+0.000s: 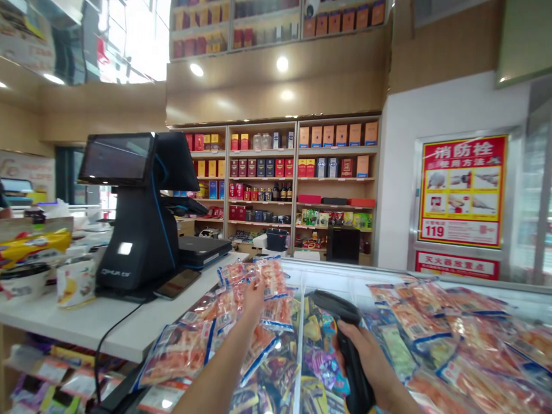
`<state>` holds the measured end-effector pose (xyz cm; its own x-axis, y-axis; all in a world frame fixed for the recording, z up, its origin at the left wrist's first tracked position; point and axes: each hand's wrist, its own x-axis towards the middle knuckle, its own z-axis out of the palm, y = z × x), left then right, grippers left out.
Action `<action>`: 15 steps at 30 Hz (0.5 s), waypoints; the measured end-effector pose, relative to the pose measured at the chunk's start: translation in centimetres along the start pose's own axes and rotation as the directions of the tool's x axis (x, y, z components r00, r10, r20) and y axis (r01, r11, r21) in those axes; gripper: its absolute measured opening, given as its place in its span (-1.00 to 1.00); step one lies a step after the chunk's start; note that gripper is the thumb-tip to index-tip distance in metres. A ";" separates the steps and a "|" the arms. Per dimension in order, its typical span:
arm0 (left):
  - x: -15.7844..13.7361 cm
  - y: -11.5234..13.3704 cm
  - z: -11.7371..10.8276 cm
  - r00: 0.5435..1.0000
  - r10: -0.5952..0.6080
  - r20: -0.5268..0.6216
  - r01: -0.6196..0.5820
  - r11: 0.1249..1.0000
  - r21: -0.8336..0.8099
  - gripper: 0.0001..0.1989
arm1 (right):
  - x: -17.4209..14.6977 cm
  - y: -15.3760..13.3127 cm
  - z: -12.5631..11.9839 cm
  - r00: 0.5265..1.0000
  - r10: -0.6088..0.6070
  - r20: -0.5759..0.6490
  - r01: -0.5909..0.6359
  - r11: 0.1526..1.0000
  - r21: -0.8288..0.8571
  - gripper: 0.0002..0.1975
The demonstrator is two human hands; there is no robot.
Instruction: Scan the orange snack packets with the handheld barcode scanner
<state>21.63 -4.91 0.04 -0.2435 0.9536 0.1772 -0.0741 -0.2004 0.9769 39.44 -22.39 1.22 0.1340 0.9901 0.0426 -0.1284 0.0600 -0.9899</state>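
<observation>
My right hand (366, 351) is wrapped round the handle of a black barcode scanner (338, 305), whose head points up and to the left. Reaching forward, my left hand (254, 294) has its fingers pinched at a clear snack packet (272, 279) with orange-pink contents and blue edges. Similar packets (179, 351) lie in a pile under and beside my left arm, on the glass top of a case. More of these packets (420, 307) are spread to the right of the scanner. Colourful wrapped goods (321, 365) show through the glass between them.
At left, a black cash register (138, 241) stands on a white counter (129, 322), with a phone (177, 284) by its base and a cable hanging over the edge. Cups and snack bags crowd the counter's far left. Shelves of boxed goods (263, 168) line the back wall.
</observation>
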 end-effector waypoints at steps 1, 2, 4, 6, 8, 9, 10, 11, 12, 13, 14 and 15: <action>0.4 0.2 -0.5 0.999 0.026 -0.036 -0.023 0.995 0.093 -0.71 | 0.1 -0.1 -0.5 0.999 -0.003 -0.035 0.003 1.000 0.002 -0.64; 0.8 0.3 -1.1 0.996 0.049 -0.069 -0.036 0.983 0.183 -0.71 | 0.2 -0.3 -1.1 0.997 -0.005 -0.074 0.005 1.000 0.002 -0.64; 1.4 0.6 -2.1 0.988 0.089 -0.128 -0.042 0.943 0.330 -0.70 | 0.2 -0.6 -2.4 0.989 -0.010 -0.148 0.011 1.000 0.003 -0.65; 1.7 0.9 -2.9 0.978 0.130 -0.163 -0.044 0.892 0.449 -0.68 | 0.1 -1.0 -4.0 0.978 -0.015 -0.206 0.016 1.000 0.003 -0.65; 1.4 1.1 -3.2 0.967 0.191 -0.168 -0.069 0.834 0.547 -0.65 | -0.2 -1.3 -5.6 0.964 -0.038 -0.264 0.041 0.999 0.006 -0.67; 1.1 1.2 -3.2 0.960 0.230 -0.162 -0.093 0.802 0.590 -0.63 | -0.4 -1.5 -6.4 0.953 -0.048 -0.299 0.052 0.999 0.006 -0.68; 0.7 1.3 -3.0 0.950 0.274 -0.149 -0.123 0.767 0.630 -0.60 | -0.6 -1.7 -7.3 0.942 -0.052 -0.332 0.056 0.998 0.004 -0.69; 0.1 1.4 -2.7 0.938 0.320 -0.133 -0.154 0.729 0.667 -0.56 | -0.8 -1.9 -8.1 0.930 -0.053 -0.364 0.057 0.998 0.000 -0.70; -0.6 1.5 -2.3 0.925 0.363 -0.111 -0.186 0.688 0.701 -0.52 | -1.1 -2.1 -9.0 0.917 -0.054 -0.396 0.057 0.998 -0.005 -0.70; -1.4 1.5 -1.6 0.912 0.403 -0.080 -0.221 0.645 0.731 -0.50 | -1.3 -2.2 -9.8 0.904 -0.057 -0.424 0.059 0.998 -0.009 -0.71; -2.3 1.4 -0.9 0.898 0.438 -0.035 -0.263 0.599 0.756 -0.48 | -1.6 -2.3 -10.6 0.892 -0.062 -0.449 0.064 0.998 -0.012 -0.71; -3.3 1.2 -0.1 0.883 0.468 0.028 -0.316 0.549 0.774 -0.49 | -1.9 -2.4 -11.4 0.880 -0.072 -0.469 0.077 0.997 -0.009 -0.72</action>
<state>22.28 -8.29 0.58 -0.2226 0.7547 0.6172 0.7844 -0.2373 0.5730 50.65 -25.87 1.99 0.5883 0.8073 0.0455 -0.1088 0.1348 -0.9849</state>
